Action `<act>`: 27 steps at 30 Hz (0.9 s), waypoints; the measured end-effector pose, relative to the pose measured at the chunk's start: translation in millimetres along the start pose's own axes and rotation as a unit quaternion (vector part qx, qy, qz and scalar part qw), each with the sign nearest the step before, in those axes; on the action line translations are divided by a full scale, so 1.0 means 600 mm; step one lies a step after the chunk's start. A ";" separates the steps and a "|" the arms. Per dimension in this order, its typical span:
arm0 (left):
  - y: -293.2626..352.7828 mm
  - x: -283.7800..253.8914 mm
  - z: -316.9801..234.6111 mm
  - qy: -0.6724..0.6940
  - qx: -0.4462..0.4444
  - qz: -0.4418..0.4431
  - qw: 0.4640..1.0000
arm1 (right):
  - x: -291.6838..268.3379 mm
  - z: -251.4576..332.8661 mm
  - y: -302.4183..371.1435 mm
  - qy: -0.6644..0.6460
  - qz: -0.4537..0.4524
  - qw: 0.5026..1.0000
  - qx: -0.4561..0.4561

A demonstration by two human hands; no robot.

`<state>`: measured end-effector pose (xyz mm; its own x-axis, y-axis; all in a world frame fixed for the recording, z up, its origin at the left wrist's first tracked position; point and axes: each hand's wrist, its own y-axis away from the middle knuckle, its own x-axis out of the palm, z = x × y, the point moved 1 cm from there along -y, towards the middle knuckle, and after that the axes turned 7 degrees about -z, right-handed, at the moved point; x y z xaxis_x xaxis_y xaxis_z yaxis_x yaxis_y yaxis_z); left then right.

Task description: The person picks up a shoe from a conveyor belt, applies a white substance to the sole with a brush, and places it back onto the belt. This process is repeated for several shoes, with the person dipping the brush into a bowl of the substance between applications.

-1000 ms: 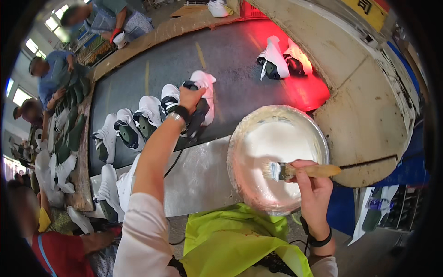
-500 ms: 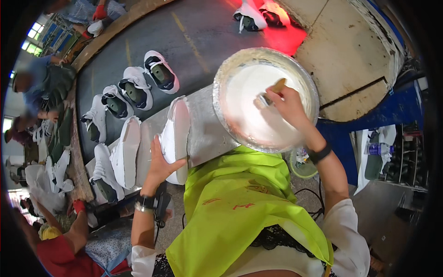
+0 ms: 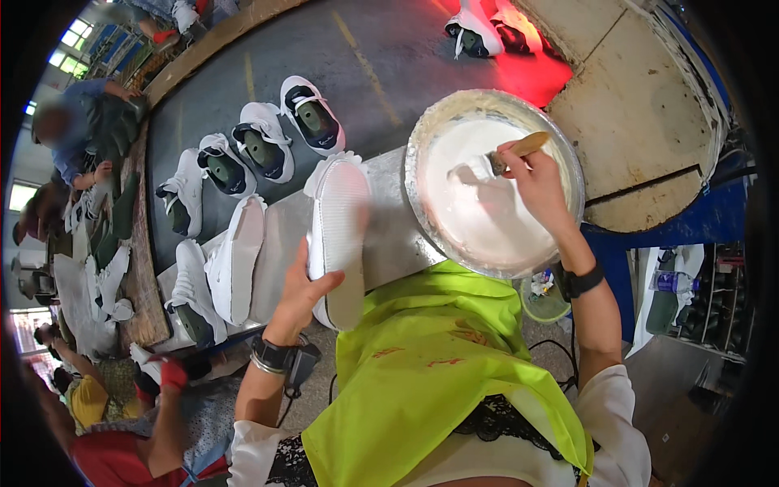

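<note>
At ctr. of frame, a worker's left hand (image 3: 297, 295) gripped a white sneaker (image 3: 339, 227) sole up, thumb over the sole's lower end and fingers along its left side, prob. to steady it w/ the bottom left bare. The metal ledge (image 3: 388, 223) ran just behind. R. of ctr., the right hand (image 3: 539, 183) pinched a brush (image 3: 529, 144) by its wooden handle, bet. thumb and fingers, head down at the white liquid (image 3: 475, 223), likely to keep skin out of the wet; bristle depth was hard to tell. The basin (image 3: 420, 158) sat near the held shoe, apparently for a short reach. L. of ctr., a tipped sneaker (image 3: 240, 264) showed its sole beside an upright sneaker (image 3: 193, 288). Above them, four sneakers (image 3: 261, 146) stood in a slanting row on the dark belt (image 3: 406, 53), openings up, presumably for easy pickup.
</note>
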<state>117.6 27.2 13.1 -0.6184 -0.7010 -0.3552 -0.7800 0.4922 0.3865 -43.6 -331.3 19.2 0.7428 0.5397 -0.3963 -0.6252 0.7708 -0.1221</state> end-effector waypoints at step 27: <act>0.087 0.069 -0.028 0.198 0.093 0.091 0.972 | 0.121 0.135 0.134 -0.015 -0.045 0.999 0.028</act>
<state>53.0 15.5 33.0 -0.6907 -0.7194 0.0737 -0.6883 0.6852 0.2382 -20.4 -202.8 54.5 0.8024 0.4769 -0.3588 -0.5424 0.8335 -0.1053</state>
